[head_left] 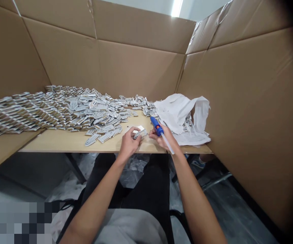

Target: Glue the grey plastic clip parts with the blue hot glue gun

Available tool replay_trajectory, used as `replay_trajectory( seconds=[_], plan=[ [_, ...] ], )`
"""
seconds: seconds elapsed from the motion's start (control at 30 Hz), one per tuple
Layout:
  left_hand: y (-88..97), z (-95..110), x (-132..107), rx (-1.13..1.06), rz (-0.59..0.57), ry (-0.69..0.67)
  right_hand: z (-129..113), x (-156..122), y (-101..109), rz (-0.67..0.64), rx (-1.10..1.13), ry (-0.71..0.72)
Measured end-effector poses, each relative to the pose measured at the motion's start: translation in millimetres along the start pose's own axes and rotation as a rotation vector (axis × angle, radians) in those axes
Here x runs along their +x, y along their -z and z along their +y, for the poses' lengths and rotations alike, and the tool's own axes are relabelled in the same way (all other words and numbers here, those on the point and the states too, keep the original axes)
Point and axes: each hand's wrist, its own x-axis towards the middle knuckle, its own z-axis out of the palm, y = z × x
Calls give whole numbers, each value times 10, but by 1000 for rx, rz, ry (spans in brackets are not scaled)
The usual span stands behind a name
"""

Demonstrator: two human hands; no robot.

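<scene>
Between the thumb and fingers of my left hand (130, 142) is a small grey-and-white flat piece (141, 132), held just above the front of the table. A blue glue gun (157, 126) with a clear glue stick (167, 143) poking out its back is in my right hand (163, 136), whose fingers close around the handle. The gun's nozzle points up and away from me, apart from the held piece. Loose grey pieces (103, 113) of a similar look lie heaped beyond my left hand.
Stacked pieces (21, 113) form long rows on the left. A crumpled white sheet (178, 112) covers some pieces on the right of the wooden table (67, 144). Tall cardboard walls (141, 64) enclose the back and both sides. Someone's shoe (198, 163) shows under the table.
</scene>
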Motion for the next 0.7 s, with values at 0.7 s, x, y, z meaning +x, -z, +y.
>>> replay_trajectory(
  seconds=[0.7],
  plan=[
    [33, 75, -8, -117, -53, 52, -16, 16, -148, 104, -1, 96]
  ],
)
